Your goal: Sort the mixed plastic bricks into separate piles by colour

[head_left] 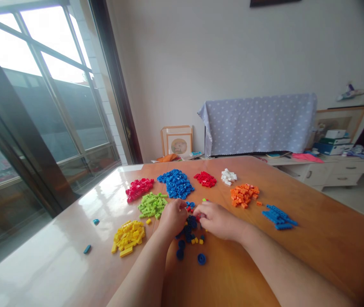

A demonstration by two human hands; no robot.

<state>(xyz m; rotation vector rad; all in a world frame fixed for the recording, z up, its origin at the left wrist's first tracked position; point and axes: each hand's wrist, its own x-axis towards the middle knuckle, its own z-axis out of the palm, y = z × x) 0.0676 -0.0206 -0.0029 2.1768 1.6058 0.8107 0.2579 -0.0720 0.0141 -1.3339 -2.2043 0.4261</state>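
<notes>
Both my hands are over a small mixed pile of dark blue round pieces point(188, 230) with a few red and yellow bits, near the middle of the table. My left hand point(173, 217) is at the pile's left side, its fingers bent together; whatever they hold is hidden. On the right side, my right hand point(217, 219) has its fingers curled down at some red pieces, and its grip is too small to make out. Small yellow bricks point(197, 241) and a loose blue ring-like piece point(201, 259) lie just below the hands.
Around the pile sit sorted heaps: yellow bricks point(129, 236), lime green bricks point(153, 205), pinkish-red bricks point(139, 189), blue round pieces point(176, 183), red pieces point(205, 179), white pieces point(228, 176), orange bricks point(244, 195) and long blue bricks point(278, 217). Two teal pieces lie far left on the table point(67, 256).
</notes>
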